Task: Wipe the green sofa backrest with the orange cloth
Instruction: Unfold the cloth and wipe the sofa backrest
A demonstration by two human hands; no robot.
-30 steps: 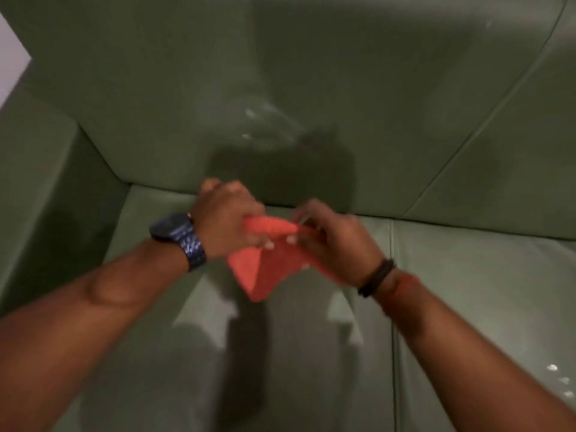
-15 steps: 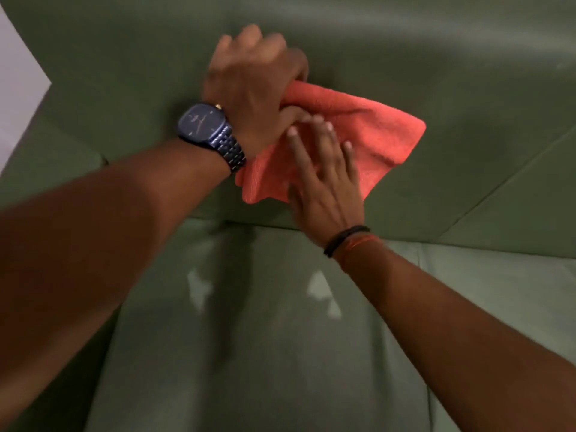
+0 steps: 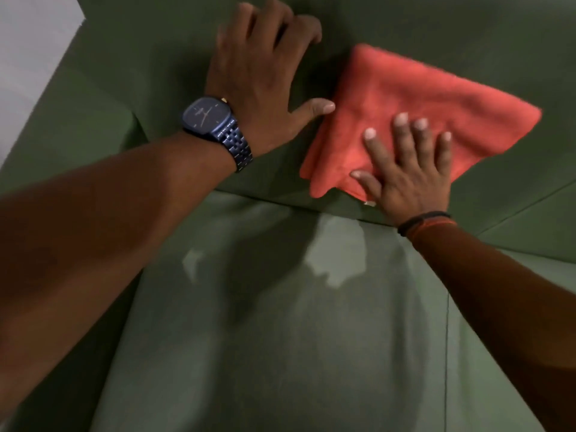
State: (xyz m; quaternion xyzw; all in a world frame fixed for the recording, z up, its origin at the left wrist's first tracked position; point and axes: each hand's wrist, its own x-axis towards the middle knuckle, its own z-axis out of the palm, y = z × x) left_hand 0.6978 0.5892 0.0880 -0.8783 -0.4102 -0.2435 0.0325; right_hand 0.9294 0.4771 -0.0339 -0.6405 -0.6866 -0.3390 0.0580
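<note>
The orange cloth [image 3: 436, 98], folded into a rough square, lies flat against the green sofa backrest [image 3: 156, 73]. My right hand [image 3: 408, 179] presses its palm and spread fingers on the cloth's lower half and pins it to the backrest. My left hand [image 3: 261, 67], with a blue watch on its wrist, rests on the bare backrest just left of the cloth. Its fingers are apart and hold nothing, and its thumb tip touches the cloth's left edge.
The green seat cushion [image 3: 280, 338] fills the lower view, with a seam [image 3: 447, 307] running down its right side. A sofa armrest [image 3: 62, 126] rises at the left under a pale wall [image 3: 28, 42]. A second backrest cushion [image 3: 545, 226] adjoins at the right.
Both hands lifted the cloth from above the seat up onto the backrest. My left hand has let go and moved off to the left, while my right hand slid the cloth rightward.
</note>
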